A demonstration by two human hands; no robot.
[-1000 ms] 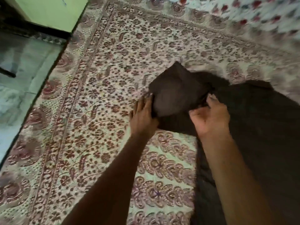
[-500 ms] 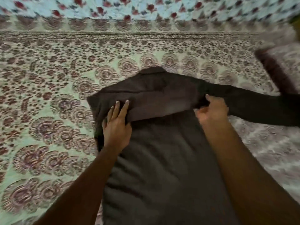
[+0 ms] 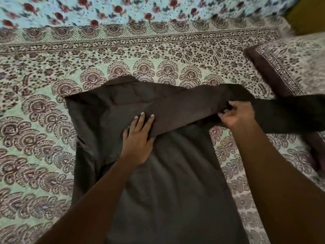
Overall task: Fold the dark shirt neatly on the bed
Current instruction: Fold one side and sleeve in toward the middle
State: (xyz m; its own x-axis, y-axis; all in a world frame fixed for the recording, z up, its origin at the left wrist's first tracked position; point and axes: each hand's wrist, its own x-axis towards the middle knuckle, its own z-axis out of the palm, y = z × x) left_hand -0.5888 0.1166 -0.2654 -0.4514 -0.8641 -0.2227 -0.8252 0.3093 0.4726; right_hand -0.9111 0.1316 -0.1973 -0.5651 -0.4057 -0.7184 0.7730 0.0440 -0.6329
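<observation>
Dark brown cotton shirt [image 3: 158, 182] lies flat mid-bed, collar at 12 o'clock. Left hand [image 3: 138, 138] presses flat, fingers straight, likely anchoring the folded-in sleeve. Right hand [image 3: 237, 115] pinches the other sleeve [image 3: 290, 111] at 3 o'clock, apparently to draw it across. Floral block-print bedspread [image 3: 35, 138]; matching pillow [image 3: 290, 67] at 2 o'clock.
</observation>
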